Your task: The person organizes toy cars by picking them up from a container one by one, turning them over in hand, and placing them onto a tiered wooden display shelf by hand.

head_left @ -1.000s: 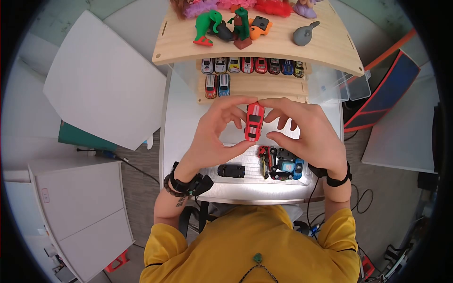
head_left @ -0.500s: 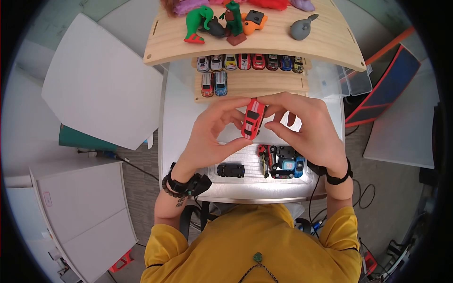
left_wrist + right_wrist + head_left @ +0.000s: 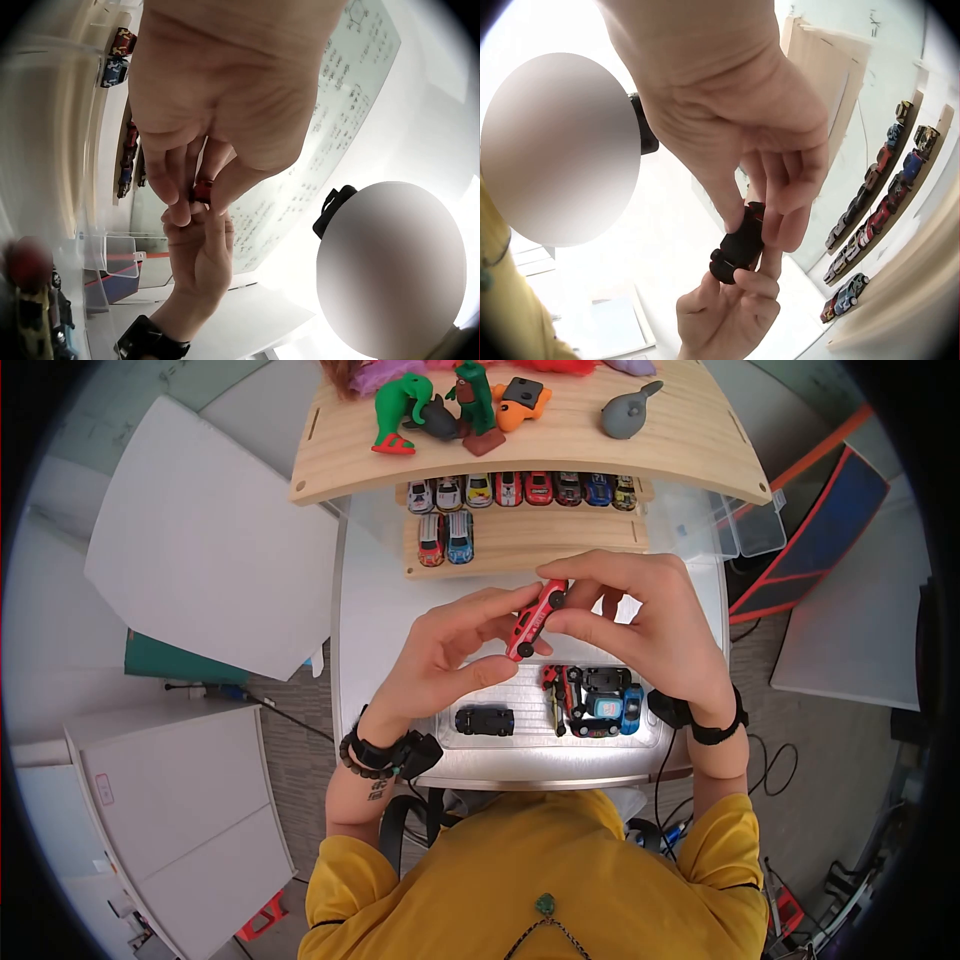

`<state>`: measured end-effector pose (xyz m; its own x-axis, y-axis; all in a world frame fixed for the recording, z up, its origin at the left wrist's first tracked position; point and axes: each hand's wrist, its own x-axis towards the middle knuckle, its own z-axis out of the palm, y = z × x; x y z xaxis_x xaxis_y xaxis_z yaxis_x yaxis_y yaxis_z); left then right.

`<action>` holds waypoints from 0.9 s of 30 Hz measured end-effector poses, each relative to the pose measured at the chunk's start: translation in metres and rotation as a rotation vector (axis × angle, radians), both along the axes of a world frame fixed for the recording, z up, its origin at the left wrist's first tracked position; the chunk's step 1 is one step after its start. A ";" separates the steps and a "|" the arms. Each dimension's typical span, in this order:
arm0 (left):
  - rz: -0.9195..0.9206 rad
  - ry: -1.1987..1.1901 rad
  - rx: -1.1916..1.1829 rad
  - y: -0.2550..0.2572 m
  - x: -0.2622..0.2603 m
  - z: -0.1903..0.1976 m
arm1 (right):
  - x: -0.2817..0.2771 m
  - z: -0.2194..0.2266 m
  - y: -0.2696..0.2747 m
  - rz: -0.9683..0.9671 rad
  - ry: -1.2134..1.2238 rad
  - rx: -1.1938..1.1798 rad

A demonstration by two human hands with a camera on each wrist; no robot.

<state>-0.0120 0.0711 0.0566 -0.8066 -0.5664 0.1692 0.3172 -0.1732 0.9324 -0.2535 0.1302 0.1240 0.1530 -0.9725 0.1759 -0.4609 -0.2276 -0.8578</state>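
Observation:
Both hands hold a red toy car point(image 3: 536, 618) up over the table, tilted so its side and a black wheel show in the head view. My right hand point(image 3: 655, 625) pinches its upper end between thumb and fingers. My left hand point(image 3: 425, 660) has its thumb and fingertips at the lower end. The car's black underside point(image 3: 742, 238) faces the right wrist camera. Below the hands, a dark toy car point(image 3: 485, 720) lies in a ribbed clear tray point(image 3: 530, 738), with a heap of several toy cars point(image 3: 604, 707) at the tray's right side.
Behind the hands stands a tiered wooden rack point(image 3: 545, 538) with toy cars lined up on its steps. Over it, a wooden shelf point(image 3: 545, 448) carries toy figures, among them a green one point(image 3: 398, 408) and a grey one point(image 3: 627, 415). A clear plastic box point(image 3: 755, 530) is at the back right.
The red car has turned from showing its striped roof to showing its side, and it now leans to the right. The right thumb has come onto it. The head view has shifted slightly.

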 end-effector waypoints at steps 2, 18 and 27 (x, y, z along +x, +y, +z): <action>0.009 0.001 -0.015 0.000 0.000 0.000 | 0.001 0.000 0.000 -0.003 0.010 -0.007; 0.095 -0.008 -0.093 -0.001 -0.001 -0.004 | 0.000 0.007 0.001 0.000 0.032 -0.049; 0.198 -0.026 -0.191 -0.003 -0.004 -0.003 | 0.003 0.008 -0.002 0.032 0.061 -0.057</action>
